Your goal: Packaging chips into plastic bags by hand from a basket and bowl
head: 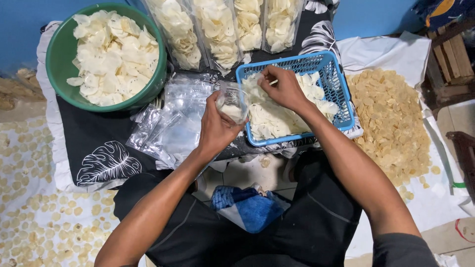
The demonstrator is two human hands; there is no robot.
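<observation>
Your left hand (216, 127) gripped a small clear plastic bag (232, 101) of pale chips. Your right hand (284, 89) pinched, seemingly, one white chip (271, 82) over the blue plastic basket (336, 84).

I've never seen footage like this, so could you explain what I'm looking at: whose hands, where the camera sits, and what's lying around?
No machine here: a person's bare hands, filmed by a camera on their head looking down. The left hand holds a small clear bag partly filled with pale chips. The right hand picks chips from a blue basket. Nearby are a green bowl of chips, empty bags, filled bags behind, and yellowish chips spread on white cloth.
</observation>
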